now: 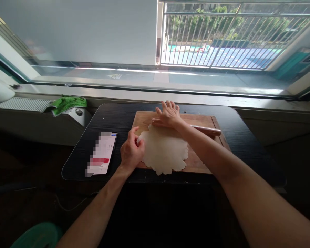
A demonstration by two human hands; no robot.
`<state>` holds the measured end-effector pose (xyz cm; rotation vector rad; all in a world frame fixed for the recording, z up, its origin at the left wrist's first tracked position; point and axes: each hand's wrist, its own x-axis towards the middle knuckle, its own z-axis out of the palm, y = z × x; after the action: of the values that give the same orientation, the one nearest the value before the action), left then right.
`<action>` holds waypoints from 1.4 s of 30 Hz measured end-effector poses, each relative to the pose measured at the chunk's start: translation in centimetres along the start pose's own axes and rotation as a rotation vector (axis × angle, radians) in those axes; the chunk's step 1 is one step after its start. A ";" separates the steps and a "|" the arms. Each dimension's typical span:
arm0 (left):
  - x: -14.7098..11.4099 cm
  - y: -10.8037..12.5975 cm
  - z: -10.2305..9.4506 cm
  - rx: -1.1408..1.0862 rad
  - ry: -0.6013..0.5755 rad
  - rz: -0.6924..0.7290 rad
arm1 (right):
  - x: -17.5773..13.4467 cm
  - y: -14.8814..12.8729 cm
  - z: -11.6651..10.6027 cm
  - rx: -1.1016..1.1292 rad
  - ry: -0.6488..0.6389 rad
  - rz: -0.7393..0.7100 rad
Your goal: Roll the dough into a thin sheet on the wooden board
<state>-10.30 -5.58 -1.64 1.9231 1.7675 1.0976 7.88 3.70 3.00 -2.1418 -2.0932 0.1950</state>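
A wide, thin sheet of pale dough (165, 150) with a ragged edge lies on a wooden board (200, 162). At the dough's left edge, my left hand (132, 148) is closed with curled fingers, the thumb and forefinger pinching the rim. My right hand (169, 115) presses its palm on a rolling pin (205, 130) along the dough's far side, its fingers stretched out and spread past the pin. The forearm hides part of the pin's middle and some of the board.
The board rests on a dark table (80, 165) with rounded corners. A phone (103, 153) lies left of my left hand. Behind, a green cloth (67, 104) drapes over a radiator (23, 104) below the window. A green tub (37, 236) is at the lower left.
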 end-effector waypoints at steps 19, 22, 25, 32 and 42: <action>0.0 -0.1 0.0 -0.032 -0.004 -0.001 | -1.5 -0.8 0.4 0.084 -0.016 -0.147; 0.0 -0.1 -0.1 -0.033 -0.001 -0.004 | 0.6 -0.5 0.0 0.095 0.009 0.020; 0.0 -0.1 -0.1 -0.042 0.008 -0.004 | 0.3 -0.7 0.1 0.116 -0.038 0.046; 0.1 -0.2 0.0 -0.051 -0.004 -0.012 | -1.4 -1.4 0.3 0.037 0.082 -0.176; 0.0 -0.2 -0.1 -0.055 0.003 -0.014 | -0.8 -2.0 0.7 0.152 -0.028 -0.121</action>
<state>-10.57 -5.57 -1.71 1.8748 1.7311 1.1335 5.78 2.98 2.69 -1.9313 -2.1400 0.3599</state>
